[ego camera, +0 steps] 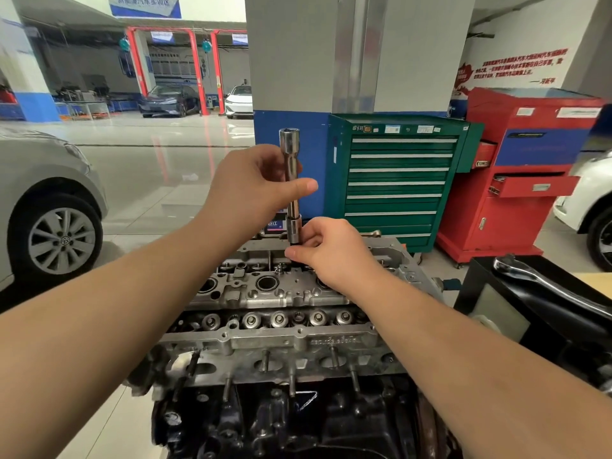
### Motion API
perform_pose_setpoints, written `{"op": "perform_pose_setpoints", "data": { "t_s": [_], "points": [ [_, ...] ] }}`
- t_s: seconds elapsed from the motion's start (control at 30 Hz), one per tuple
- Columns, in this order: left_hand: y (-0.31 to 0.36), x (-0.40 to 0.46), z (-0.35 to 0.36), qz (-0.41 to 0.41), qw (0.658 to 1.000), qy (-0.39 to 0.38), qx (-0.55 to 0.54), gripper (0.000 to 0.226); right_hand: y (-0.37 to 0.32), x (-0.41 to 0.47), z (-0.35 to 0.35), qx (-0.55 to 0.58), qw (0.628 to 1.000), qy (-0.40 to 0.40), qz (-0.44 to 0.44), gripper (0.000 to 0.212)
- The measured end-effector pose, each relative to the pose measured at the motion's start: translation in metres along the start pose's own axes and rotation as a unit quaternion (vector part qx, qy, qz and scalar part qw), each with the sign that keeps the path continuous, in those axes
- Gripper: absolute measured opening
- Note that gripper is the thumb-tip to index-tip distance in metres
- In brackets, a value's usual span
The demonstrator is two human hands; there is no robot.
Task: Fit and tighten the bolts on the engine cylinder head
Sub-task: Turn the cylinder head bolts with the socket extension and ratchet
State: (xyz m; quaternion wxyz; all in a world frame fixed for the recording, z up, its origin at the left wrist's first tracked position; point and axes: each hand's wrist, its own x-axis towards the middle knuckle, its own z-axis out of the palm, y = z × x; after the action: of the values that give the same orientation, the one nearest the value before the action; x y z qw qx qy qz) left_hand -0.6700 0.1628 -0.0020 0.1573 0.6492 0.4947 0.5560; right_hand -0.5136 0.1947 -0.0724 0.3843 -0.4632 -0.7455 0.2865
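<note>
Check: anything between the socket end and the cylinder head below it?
Only the right hand: its fingertips pinch right under the socket, hiding whatever sits there. The left hand holds the extension upright. Otherwise nothing visible blocks the way to the cylinder head.

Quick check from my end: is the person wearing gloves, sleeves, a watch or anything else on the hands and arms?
No. The left hand and right hand are both bare, without gloves, rings or tape. Both forearms are uncovered as far as the picture shows: no sleeve cuff, watch, wristband or marking is in view.
</note>
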Motion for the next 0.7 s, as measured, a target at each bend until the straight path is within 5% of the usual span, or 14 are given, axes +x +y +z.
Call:
{"op": "perform_pose_setpoints", "data": {
  "t_s": [0.1,0.33,0.4,0.53,0.7],
  "points": [
    [-0.003,0.004,0.000,-0.003,0.999,-0.003,-0.036,0.021,-0.001,-0.003,0.000,0.015,1.000,-0.009,-0.013,0.018],
    [-0.003,0.015,-0.021,-0.026,0.959,-0.220,-0.175,0.054,-0.005,-0.008,-0.002,0.080,0.995,-0.053,-0.039,0.013],
    [0.003,0.011,-0.016,-0.015,0.972,-0.188,-0.139,0.048,-0.004,-0.008,-0.003,0.071,0.996,-0.038,-0.037,0.009],
    [0.018,0.002,-0.005,0.012,0.996,0.016,-0.082,0.040,-0.008,-0.007,0.000,0.027,0.999,0.011,-0.041,0.014],
    [0.028,0.007,-0.004,0.039,0.998,0.032,0.035,0.023,-0.009,-0.008,-0.001,0.052,0.998,0.013,-0.035,0.015]
  ]
}}
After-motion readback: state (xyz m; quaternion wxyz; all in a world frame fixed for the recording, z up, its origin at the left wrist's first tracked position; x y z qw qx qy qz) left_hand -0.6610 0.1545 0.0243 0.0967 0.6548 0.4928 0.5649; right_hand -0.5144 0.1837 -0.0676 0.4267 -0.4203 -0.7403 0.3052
